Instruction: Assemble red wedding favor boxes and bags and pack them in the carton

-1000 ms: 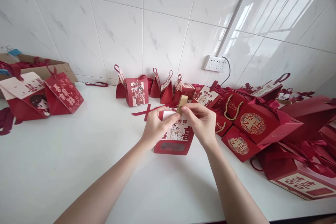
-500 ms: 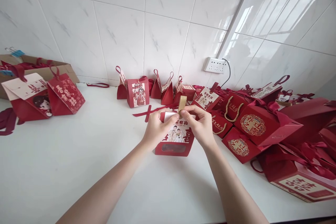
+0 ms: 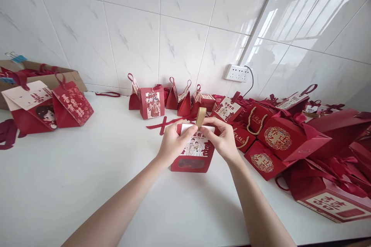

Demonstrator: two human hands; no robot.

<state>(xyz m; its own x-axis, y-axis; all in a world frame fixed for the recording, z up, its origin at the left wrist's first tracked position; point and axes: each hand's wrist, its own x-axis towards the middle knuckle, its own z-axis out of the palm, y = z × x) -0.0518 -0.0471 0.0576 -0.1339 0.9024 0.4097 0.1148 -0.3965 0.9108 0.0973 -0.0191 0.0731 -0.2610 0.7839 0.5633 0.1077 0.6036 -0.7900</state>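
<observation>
A red and white gift box (image 3: 193,148) with a printed couple and a small window stands upright on the white table in front of me. From its top edge rises a gold ribbon loop (image 3: 201,116). My left hand (image 3: 174,141) grips the box's upper left, thumb across the front near the loop's base. At the upper right, my right hand (image 3: 220,136) pinches the top edge, its thumb and index finger beside the ribbon. Both hands' fingers behind the box are hidden.
Several red gift boxes (image 3: 276,135) crowd the right side. More small boxes (image 3: 152,102) and a loose red ribbon (image 3: 162,123) lie towards the tiled wall. Two boxes (image 3: 74,104) and a cardboard carton (image 3: 77,78) stand at left. A power strip (image 3: 236,73) is on the wall.
My right thumb and fingers have shifted slightly down from the ribbon loop towards the box's top edge. The loop now stands freer and turned a little. The box stays in place.
</observation>
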